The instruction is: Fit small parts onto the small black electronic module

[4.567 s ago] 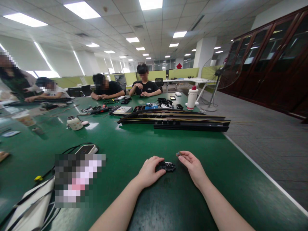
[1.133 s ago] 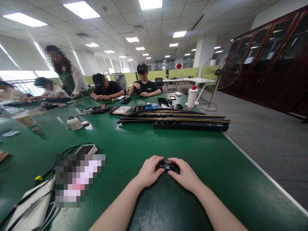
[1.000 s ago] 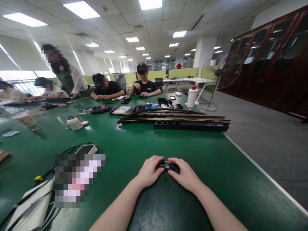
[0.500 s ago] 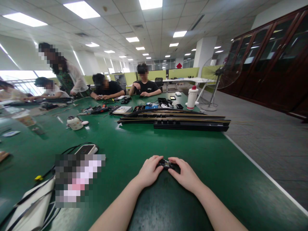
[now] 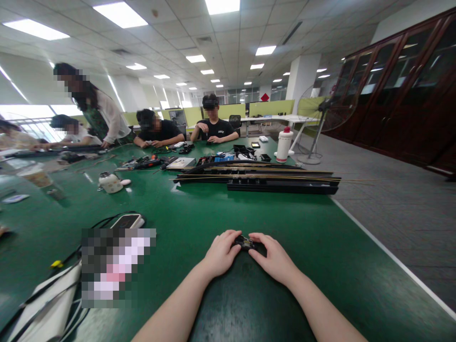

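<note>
The long green table [image 5: 320,247] is taking up the middle of this bright office, and both hands are working at its near edge. The left hand [image 5: 221,254] and right hand [image 5: 274,259] are now pressing in together on a small black part [image 5: 244,242], which is sitting on the table between them. Their fingers are curled narrow and pinching it from either side. A few seconds back the right hand was hanging apart with a tiny piece in its fingertips. Beyond them the stack of black rails [image 5: 278,183] is lying unmoved, and a standing person [image 5: 96,114] is now leaning over the far left.
</note>
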